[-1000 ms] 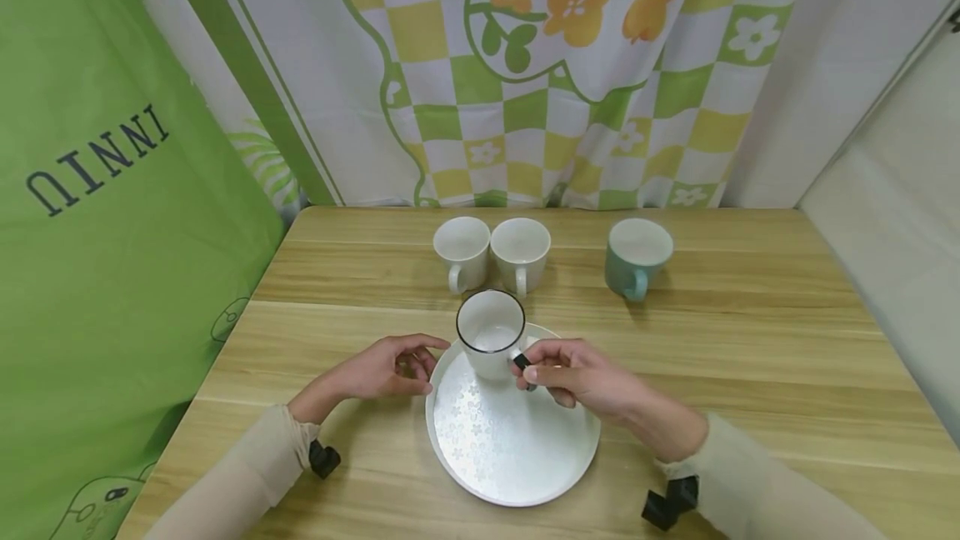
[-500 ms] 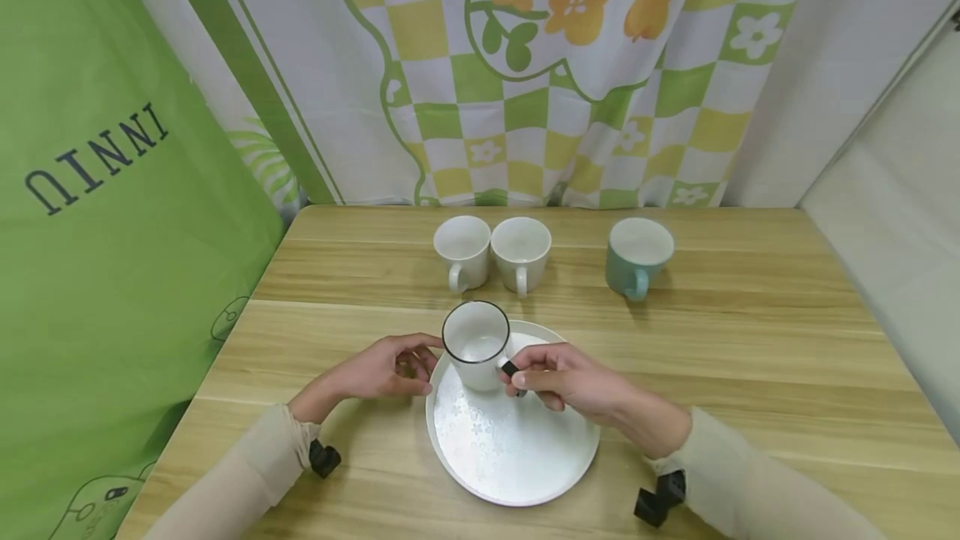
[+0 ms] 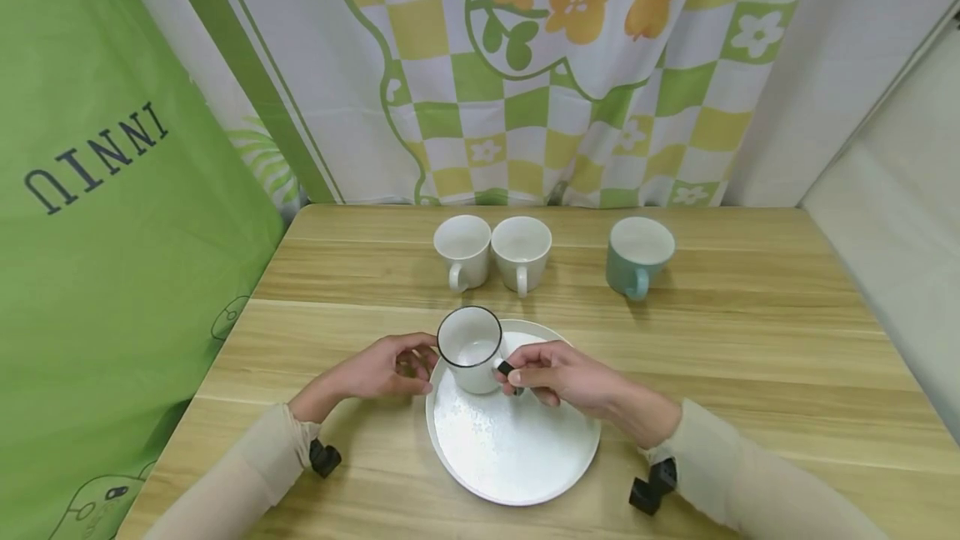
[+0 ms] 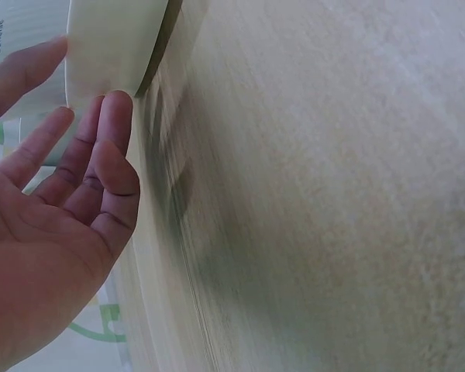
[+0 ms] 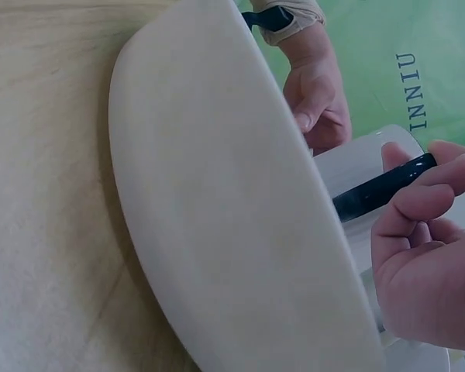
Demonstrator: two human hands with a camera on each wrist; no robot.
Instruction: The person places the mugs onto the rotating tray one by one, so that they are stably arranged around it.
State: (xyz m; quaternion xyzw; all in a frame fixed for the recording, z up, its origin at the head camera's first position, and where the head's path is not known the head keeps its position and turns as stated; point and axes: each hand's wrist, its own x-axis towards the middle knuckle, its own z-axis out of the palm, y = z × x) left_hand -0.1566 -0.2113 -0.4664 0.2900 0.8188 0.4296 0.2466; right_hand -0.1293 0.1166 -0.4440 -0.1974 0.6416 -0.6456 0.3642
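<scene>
A white mug with a dark rim (image 3: 469, 348) stands upright at the back left part of a round white tray (image 3: 517, 461). My right hand (image 3: 562, 377) pinches the mug's black handle (image 5: 384, 186) between thumb and fingers. At the tray's left edge, my left hand (image 3: 382, 367) has loosely bent, spread fingers (image 4: 116, 120). Their tips touch the side of the tray in the left wrist view. From the right wrist view, the tray's raised wall hides the mug's lower part.
Behind the tray, two white cups (image 3: 462, 252) (image 3: 521, 255) stand side by side, handles forward. A teal cup (image 3: 637, 261) is farther right on the wooden table (image 3: 750, 340). A patterned curtain (image 3: 540, 123) hangs along the back edge, and a green cloth (image 3: 112, 273) at the left.
My right hand has brought the dark-rimmed mug left and slightly toward me over the tray. My left hand has stayed at the tray's edge, and the other cups have not moved.
</scene>
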